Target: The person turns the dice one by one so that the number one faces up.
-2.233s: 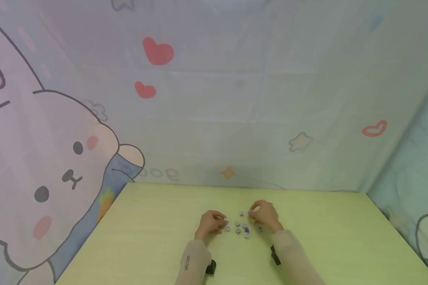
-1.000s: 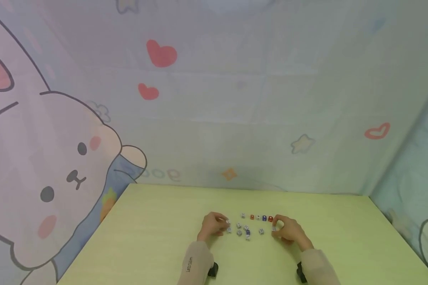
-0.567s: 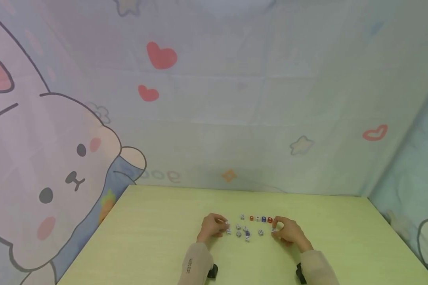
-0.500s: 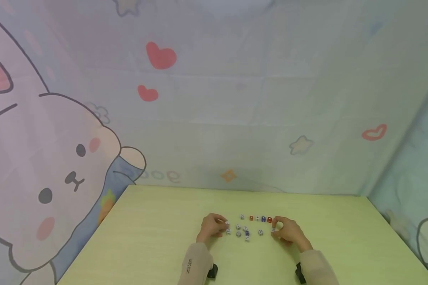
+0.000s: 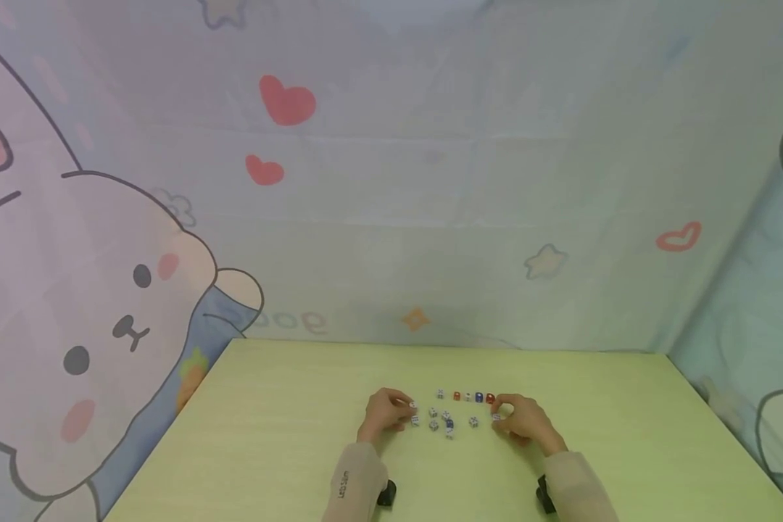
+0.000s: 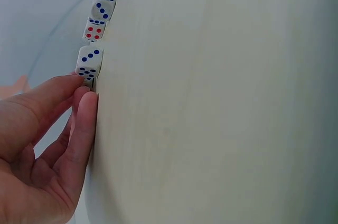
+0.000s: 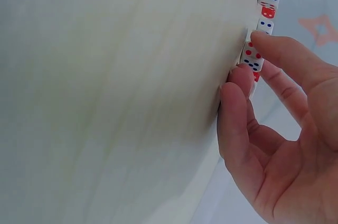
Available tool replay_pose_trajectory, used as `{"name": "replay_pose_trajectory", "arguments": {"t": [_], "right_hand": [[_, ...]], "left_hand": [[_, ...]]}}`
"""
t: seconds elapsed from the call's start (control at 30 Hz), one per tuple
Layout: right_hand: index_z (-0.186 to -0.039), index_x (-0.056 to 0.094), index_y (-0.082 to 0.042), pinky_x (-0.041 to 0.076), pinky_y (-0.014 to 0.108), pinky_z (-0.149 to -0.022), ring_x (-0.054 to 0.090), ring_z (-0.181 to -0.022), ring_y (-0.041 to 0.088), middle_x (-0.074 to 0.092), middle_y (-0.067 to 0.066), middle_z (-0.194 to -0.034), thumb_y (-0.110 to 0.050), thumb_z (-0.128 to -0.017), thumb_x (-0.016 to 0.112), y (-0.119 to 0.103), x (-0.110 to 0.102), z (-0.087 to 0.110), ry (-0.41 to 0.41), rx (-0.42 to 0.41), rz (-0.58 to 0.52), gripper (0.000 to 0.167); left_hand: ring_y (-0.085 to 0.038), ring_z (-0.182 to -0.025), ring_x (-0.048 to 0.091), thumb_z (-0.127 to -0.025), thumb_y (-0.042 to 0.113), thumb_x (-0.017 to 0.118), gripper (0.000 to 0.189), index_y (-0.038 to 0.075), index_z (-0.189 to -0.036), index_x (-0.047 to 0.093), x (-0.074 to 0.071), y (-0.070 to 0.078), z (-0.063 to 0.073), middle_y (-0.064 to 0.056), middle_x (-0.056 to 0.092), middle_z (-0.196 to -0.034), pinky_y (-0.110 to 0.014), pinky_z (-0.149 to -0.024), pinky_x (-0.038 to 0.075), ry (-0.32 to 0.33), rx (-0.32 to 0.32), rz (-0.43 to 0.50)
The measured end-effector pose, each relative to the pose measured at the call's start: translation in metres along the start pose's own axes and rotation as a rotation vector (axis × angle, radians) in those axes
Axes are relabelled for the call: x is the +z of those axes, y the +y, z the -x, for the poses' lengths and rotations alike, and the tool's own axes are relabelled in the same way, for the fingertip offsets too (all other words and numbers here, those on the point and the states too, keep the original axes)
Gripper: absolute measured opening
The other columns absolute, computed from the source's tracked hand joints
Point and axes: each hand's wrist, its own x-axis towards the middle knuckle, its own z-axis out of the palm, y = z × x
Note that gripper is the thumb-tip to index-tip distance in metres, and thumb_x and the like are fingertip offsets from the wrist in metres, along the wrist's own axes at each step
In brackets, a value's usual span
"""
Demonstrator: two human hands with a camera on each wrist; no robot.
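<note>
My left hand is at the left of a group of dice, its thumb and finger pinching a small white die, mostly hidden by the fingertips. Close in front of it, a white die shows blue pips. On the right, my right hand pinches a white die with red and blue pips between thumb and finger. Just behind those fingertips lies a red die, the end of a short row with a blue die, a white die and an orange-red die.
Between the hands several white dice and a dark blue die lie scattered on the light yellow-green table. One white die sits apart, nearer the right hand. A printed curtain hangs behind the table's far edge.
Over two seconds my right hand has moved right and nearer to me, uncovering the coloured row behind. It then stays beside the white die. My left hand has hardly moved.
</note>
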Motion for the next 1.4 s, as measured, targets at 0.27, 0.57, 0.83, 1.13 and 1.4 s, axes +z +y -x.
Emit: {"name": "replay_pose_trajectory", "arguments": {"t": [0.27,0.57,0.83,1.13,1.4], "right_hand": [[-0.076,0.059,-0.019,0.037,0.018,-0.035,0.04,-0.038,0.009,0.046,0.0,-0.047,-0.016,-0.074,0.07,0.0019,0.0007,-0.0059,-0.008,-0.016,0.017,0.011],[-0.085,0.059,-0.018,0.04,0.02,-0.036,0.043,-0.042,0.01,0.051,0.002,-0.051,-0.015,-0.076,0.066,0.0044,-0.0027,-0.0081,-0.028,0.02,-0.048,0.011],[-0.085,0.058,-0.015,0.042,0.022,-0.037,0.045,-0.045,0.012,0.054,0.003,-0.054,-0.016,-0.076,0.067,0.0001,-0.0063,-0.0018,-0.025,0.051,-0.09,0.013],[-0.084,0.057,-0.016,0.042,0.022,-0.036,0.044,-0.043,0.011,0.05,0.001,-0.049,-0.015,-0.076,0.068,0.0004,-0.0049,0.0001,-0.017,0.041,-0.077,0.014],[-0.084,0.057,-0.015,0.042,0.022,-0.037,0.046,-0.046,0.012,0.053,0.001,-0.053,-0.017,-0.078,0.067,0.0028,-0.0038,0.0004,-0.023,0.031,-0.082,0.012]], "left_hand": [[-0.006,-0.054,0.055,-0.075,0.011,0.07,0.021,0.004,-0.094,0.067,-0.002,0.0039,-0.0003,-0.008,0.064,-0.082,-0.02,-0.049,0.052,0.008,0.003,-0.022],[-0.007,-0.057,0.057,-0.076,0.012,0.07,0.021,0.003,-0.095,0.066,-0.0046,0.0051,0.001,-0.008,0.064,-0.08,-0.02,-0.047,0.051,-0.009,0.001,0.009],[-0.008,-0.06,0.058,-0.076,0.014,0.07,0.022,0.004,-0.095,0.066,-0.0041,0.0047,0.0013,-0.007,0.065,-0.079,-0.019,-0.047,0.051,-0.019,-0.023,0.027],[-0.007,-0.059,0.058,-0.075,0.014,0.071,0.023,0.004,-0.095,0.066,-0.0033,0.0017,-0.0005,-0.006,0.065,-0.078,-0.02,-0.047,0.051,-0.02,-0.018,0.025],[-0.006,-0.058,0.057,-0.076,0.015,0.07,0.022,0.004,-0.094,0.066,-0.0019,0.0014,-0.0007,-0.006,0.064,-0.078,-0.019,-0.047,0.051,-0.012,-0.025,0.014]]}}
